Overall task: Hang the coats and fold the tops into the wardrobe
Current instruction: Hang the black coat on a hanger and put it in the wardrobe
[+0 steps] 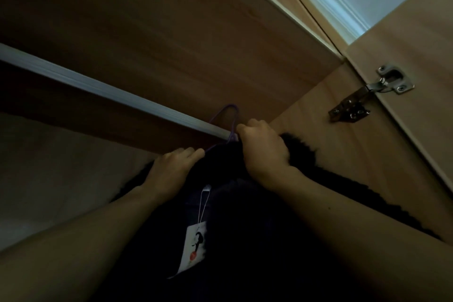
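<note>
I look up into a wooden wardrobe. A dark coat point(245, 240) with a fuzzy trim fills the lower middle, and a white paper tag point(195, 249) dangles from its neck on a thin string. The coat sits on a purple hanger point(229, 115) whose hook loops over the silver rail point(98, 89). My left hand point(171, 167) grips the coat's left shoulder just under the rail. My right hand point(263, 148) is closed on the coat's collar beside the hanger's neck. The hanger's arms are hidden in the fabric.
The wardrobe's top panel point(171, 32) is close above the rail. The side wall point(331, 142) stands right of the coat, with a metal hinge point(367, 95) holding the open door point(416, 44). A pale back wall point(49, 179) lies at lower left.
</note>
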`<state>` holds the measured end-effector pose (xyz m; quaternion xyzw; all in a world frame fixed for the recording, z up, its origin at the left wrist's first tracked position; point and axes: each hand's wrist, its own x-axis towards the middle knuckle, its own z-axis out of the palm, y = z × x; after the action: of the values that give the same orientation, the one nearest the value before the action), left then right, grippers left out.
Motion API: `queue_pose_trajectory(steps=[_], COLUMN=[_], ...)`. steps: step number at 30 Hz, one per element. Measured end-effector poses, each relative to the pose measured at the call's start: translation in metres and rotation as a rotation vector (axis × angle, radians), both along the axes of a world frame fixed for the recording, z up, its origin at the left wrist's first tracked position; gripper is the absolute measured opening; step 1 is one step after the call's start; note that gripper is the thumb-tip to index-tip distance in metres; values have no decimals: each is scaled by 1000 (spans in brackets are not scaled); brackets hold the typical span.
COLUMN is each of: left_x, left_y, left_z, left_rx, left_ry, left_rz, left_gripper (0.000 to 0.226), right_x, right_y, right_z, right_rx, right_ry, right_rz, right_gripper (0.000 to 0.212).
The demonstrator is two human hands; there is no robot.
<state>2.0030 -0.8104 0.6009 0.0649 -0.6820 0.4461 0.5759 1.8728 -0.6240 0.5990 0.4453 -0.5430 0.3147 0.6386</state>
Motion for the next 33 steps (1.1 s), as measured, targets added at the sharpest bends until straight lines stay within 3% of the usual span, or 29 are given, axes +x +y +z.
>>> queue_pose_trajectory(steps=[8, 11, 14, 17, 20, 22, 25, 27, 30, 33], left_x=[-14, -14, -18, -23, -18, -7, 11, 18, 17, 25], left_y=[-26, -37, -38, -44, -43, -38, -27, -17, -9, -7], left_z=[-19, -38, -44, -46, -52, -58, -69, -76, -84, -94], left_rx=[314, 368, 377, 346, 340, 430, 626, 766, 825, 786], left_ry=[-120, -110, -45, 1, 33, 85, 162, 151, 141, 203], left_rz=[-267, -355, -501, -471, -448, -304, 76, 193, 151, 59], left_gripper=[41, 61, 38, 18, 31, 45, 57, 64, 67, 53], right_x=[10, 9, 8, 10, 9, 9, 12, 12, 7, 14], right_y=[-17, -33, -34, -32, -28, -24, -14, -3, 16, 24], right_z=[-9, -17, -22, -28, -37, -45, -61, -76, -101, -118], right_rx=[69, 82, 55, 109, 150, 149, 147, 173, 204, 243], right_ry=[-43, -30, -33, -30, -33, -41, -32, -34, -110, -185], right_rz=[-113, -138, -130, -140, -161, -197, -312, -378, -434, -423], right_gripper=[26, 25, 22, 25, 26, 31, 43, 51, 63, 72])
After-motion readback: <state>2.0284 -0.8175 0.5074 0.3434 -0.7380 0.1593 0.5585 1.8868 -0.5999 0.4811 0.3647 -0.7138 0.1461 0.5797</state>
